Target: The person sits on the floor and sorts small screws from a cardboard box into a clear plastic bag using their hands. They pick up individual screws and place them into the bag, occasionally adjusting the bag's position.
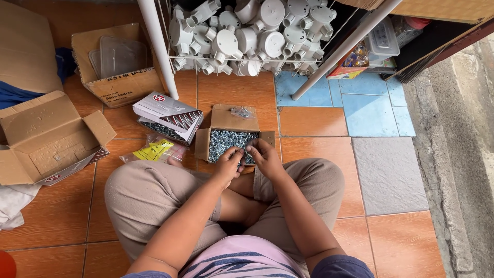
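Sorting through screws (229, 140) in open box (216, 146), at twelve o'clock from crossed legs. Left hand (228, 166) and right hand (266, 158) both pinched on screws at box's near edge. Next: lifting small pinches without spilling.

At frame centre, a small open box (232, 138) of screws (229, 140) sits before the crossed legs, both hands at its near edge. Left of it lie a screw carton (167, 117) and a plastic packet (154, 151); at upper centre, a wire rack (247, 61) holds conduit fittings (252, 33).
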